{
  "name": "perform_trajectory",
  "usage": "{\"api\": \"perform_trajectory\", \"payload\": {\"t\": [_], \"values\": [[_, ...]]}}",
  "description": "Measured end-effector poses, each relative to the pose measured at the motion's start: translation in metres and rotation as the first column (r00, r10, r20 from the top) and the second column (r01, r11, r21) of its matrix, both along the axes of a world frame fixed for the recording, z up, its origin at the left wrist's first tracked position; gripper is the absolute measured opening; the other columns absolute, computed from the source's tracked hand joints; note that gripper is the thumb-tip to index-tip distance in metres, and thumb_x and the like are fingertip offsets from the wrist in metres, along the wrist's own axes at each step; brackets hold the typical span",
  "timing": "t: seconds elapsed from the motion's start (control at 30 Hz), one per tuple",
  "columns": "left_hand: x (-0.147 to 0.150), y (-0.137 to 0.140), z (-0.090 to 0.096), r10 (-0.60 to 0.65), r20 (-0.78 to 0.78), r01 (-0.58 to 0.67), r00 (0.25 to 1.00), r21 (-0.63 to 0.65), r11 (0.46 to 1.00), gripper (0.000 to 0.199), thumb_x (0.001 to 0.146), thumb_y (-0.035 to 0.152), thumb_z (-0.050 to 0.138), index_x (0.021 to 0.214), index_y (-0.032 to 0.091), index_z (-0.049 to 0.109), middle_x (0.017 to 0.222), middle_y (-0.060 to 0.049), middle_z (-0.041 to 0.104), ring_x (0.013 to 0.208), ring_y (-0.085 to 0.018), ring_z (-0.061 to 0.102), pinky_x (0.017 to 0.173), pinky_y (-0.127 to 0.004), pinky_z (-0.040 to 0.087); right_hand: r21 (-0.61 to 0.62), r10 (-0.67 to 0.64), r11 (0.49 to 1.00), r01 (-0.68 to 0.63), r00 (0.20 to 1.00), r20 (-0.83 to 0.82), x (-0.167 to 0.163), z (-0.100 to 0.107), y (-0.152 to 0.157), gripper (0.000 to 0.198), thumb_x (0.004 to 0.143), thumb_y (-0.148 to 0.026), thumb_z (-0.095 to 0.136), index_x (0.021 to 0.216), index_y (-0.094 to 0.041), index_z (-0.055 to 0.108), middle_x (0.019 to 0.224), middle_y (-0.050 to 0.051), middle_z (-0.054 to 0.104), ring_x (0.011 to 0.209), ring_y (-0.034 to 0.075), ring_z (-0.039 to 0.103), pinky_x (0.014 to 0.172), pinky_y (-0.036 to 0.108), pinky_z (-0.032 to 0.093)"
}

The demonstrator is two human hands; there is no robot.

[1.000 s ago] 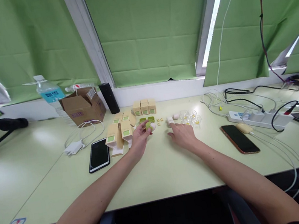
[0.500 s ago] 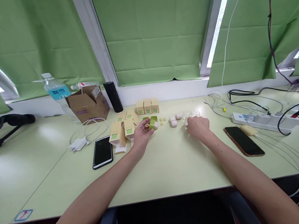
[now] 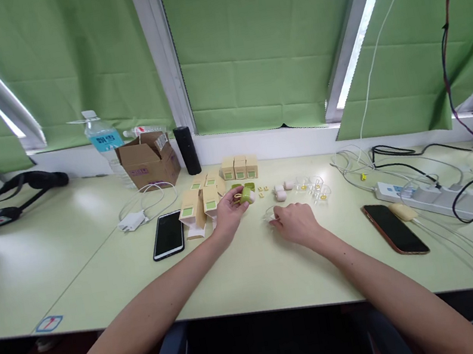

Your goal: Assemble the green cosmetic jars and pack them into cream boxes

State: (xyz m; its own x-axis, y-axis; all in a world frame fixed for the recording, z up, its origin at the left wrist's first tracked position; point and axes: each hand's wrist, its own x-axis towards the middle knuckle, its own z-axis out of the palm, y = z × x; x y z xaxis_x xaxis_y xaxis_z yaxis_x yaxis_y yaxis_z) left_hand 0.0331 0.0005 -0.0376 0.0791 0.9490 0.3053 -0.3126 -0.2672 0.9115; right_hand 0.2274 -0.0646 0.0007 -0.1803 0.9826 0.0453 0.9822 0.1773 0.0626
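Observation:
My left hand (image 3: 228, 216) is closed around a small green container with a whitish end and a cord loop (image 3: 247, 195). Further right, my right hand (image 3: 297, 222) pinches a clear, cup-like piece (image 3: 269, 214) just above the table; its exact shape is partly covered by the fingers. Several pinkish-white rounded pieces (image 3: 280, 194) lie beyond the right hand. To their right stand clear cups with yellow centres (image 3: 321, 193). Tiny yellow pieces (image 3: 263, 189) sit between the hands, farther back. Behind the left hand, other green parts (image 3: 249, 187) are partly hidden.
Small cardboard boxes (image 3: 191, 207) stand left of my left hand, with a row of more boxes (image 3: 240, 167) at the back. A tablet-like phone (image 3: 168, 235) lies left, another phone (image 3: 394, 229) right. A power strip (image 3: 430, 196) and cables occupy the right side.
My right hand has moved left and nearer, away from the clear cups, carrying one clear piece. My left hand still holds the green container. The view has shifted slightly.

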Motion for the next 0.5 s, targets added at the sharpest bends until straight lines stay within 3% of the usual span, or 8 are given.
{"api": "perform_trajectory", "payload": {"t": [0.17, 0.33, 0.43, 0.5], "values": [[0.0, -0.004, 0.005, 0.021, -0.04, -0.019, 0.999, 0.04, 0.999, 0.048, 0.068, 0.018, 0.085, 0.114, 0.02, 0.073, 0.117, -0.008, 0.072, 0.101, -0.02, 0.069, 0.096, -0.037, 0.052, 0.019, 0.113, 0.994, -0.111, 0.977, -0.18, -0.012, -0.01, -0.007, 0.02, 0.102, -0.036, 0.055, 0.117, -0.023, 0.063, 0.096, 0.005, 0.08, 0.087, 0.025, 0.074, 0.064, 0.03, 0.034], [-0.002, -0.006, 0.005, 0.01, -0.098, -0.002, 0.995, 0.079, 0.997, 0.047, 0.07, 0.018, 0.086, 0.116, 0.021, 0.074, 0.124, -0.01, 0.071, 0.105, -0.021, 0.067, 0.1, -0.037, 0.049, 0.004, -0.005, 1.0, 0.006, 0.937, -0.35, -0.005, -0.006, 0.0, 0.052, 0.093, -0.046, 0.072, 0.136, -0.024, 0.051, 0.09, 0.0, 0.077, 0.084, 0.023, 0.072, 0.063, 0.029, 0.034], [-0.001, -0.008, 0.004, -0.013, -0.156, 0.029, 0.988, 0.099, 0.995, 0.047, 0.071, 0.017, 0.085, 0.117, 0.021, 0.074, 0.127, -0.01, 0.07, 0.108, -0.022, 0.065, 0.104, -0.039, 0.047, -0.032, -0.014, 0.999, 0.002, 0.921, -0.39, 0.0, -0.009, 0.007, 0.063, 0.083, -0.054, 0.08, 0.131, -0.022, 0.055, 0.097, 0.003, 0.075, 0.089, 0.024, 0.071, 0.064, 0.029, 0.037], [-0.001, -0.012, 0.005, -0.039, -0.189, 0.061, 0.981, 0.112, 0.992, 0.047, 0.072, 0.017, 0.083, 0.118, 0.023, 0.074, 0.127, -0.009, 0.07, 0.111, -0.023, 0.063, 0.106, -0.04, 0.046, -0.043, 0.02, 0.998, -0.042, 0.909, -0.416, 0.002, -0.014, 0.011, 0.053, 0.082, -0.05, 0.082, 0.12, -0.021, 0.06, 0.1, 0.004, 0.073, 0.091, 0.023, 0.069, 0.066, 0.029, 0.038]]}}
